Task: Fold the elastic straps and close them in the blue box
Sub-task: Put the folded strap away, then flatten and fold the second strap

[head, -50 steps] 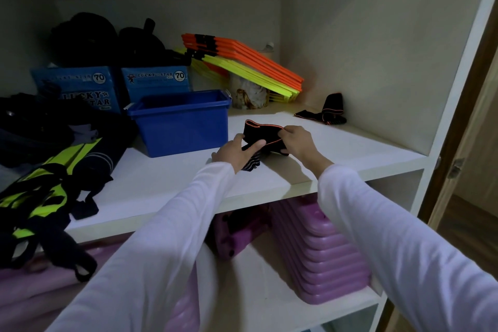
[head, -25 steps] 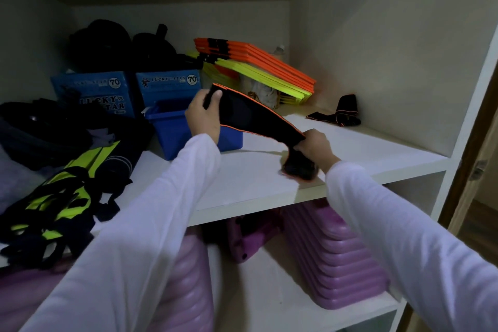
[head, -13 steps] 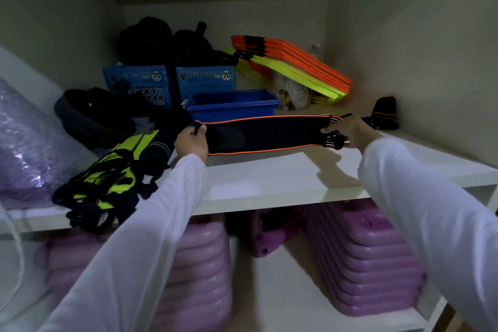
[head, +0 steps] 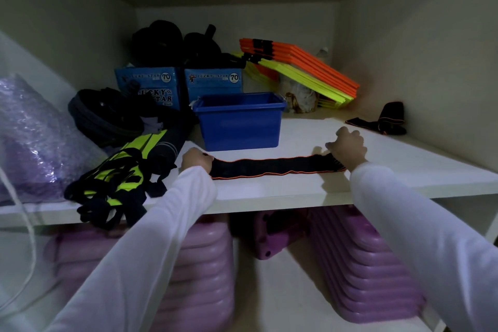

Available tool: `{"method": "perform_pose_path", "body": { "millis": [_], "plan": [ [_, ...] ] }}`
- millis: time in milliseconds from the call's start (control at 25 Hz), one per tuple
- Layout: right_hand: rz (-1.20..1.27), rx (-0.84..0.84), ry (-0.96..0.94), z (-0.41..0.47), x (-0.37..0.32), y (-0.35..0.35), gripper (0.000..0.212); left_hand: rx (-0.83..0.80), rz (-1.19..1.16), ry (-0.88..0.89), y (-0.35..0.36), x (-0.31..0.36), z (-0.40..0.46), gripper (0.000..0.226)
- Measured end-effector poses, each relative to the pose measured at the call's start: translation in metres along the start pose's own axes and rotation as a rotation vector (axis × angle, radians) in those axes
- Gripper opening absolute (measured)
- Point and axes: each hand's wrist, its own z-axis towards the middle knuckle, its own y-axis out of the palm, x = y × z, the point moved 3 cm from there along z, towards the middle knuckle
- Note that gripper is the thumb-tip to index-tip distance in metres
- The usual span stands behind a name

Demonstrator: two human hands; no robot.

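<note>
1. The elastic strap [head: 272,167], black with an orange edge, lay stretched flat along the front of the white shelf [head: 404,170], just in front of the blue box [head: 239,127].
2. It looked light, soft and limp, a band that would sag and spring back if let go, so the ends seemed the sensible places to take hold, bringing one over onto the other for the fold.
3. The left hand [head: 196,162] had its fingers curled round the strap's left end.
4. The right hand [head: 347,146] pressed on the right end with bent fingers; whether it pinched the cloth or only pinned it down could not be told.
5. The blue box stood open, with no lid visible nearby.
6. A second strap [head: 388,121] lay bunched near the right wall, well apart from the hands and apparently not yet folded.
7. Behind were blue cartons [head: 213,83], and yellow-and-black gear [head: 126,170] lay at the left.
</note>
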Motion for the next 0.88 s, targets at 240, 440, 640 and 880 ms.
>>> {"method": "perform_pose_path", "body": {
  "millis": [240, 440, 640, 880],
  "plan": [
    [-0.22, -0.09, -0.336, -0.025, -0.024, 0.017, 0.032, 0.09, 0.37, 0.331, 0.013, 0.027, -0.028, 0.034],
    [-0.432, -0.118, -0.406, -0.042, -0.032, 0.026, 0.041, -0.015, 0.486, 0.321, 0.024, 0.033, -0.04, 0.051],
    [-0.397, -0.198, -0.367, -0.043, -0.035, 0.032, 0.038, -0.113, 0.398, 0.302, 0.03, 0.027, -0.025, 0.058],
    [-0.38, -0.24, -0.383, -0.03, -0.036, 0.042, 0.037, -0.124, 0.346, 0.333, 0.036, 0.025, -0.02, 0.056]
  ]
}}
